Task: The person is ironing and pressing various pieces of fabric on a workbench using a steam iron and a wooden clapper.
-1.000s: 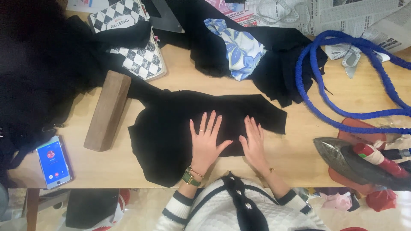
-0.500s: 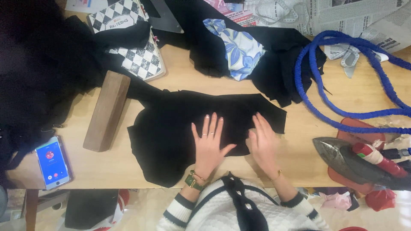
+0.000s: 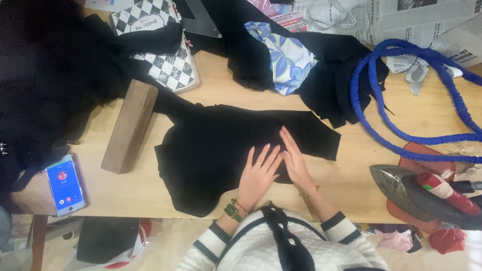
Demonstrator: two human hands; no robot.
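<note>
We press both palms flat on the black cut piece of fabric [image 3: 221,150] spread across the pale wooden table [image 3: 351,170]: our left hand [image 3: 258,175] lies open with its fingers fanned, and our right hand [image 3: 295,161] lies open beside it, fingers together, the two touching at the fingertips. Well to the left of our left hand rests a long brown wooden block [image 3: 129,126] with a blue-screened smartphone [image 3: 65,184] below it, while to the right of our right hand sits a dark metal iron with a red handle [image 3: 427,193] under a coiled blue cord [image 3: 401,95].
</note>
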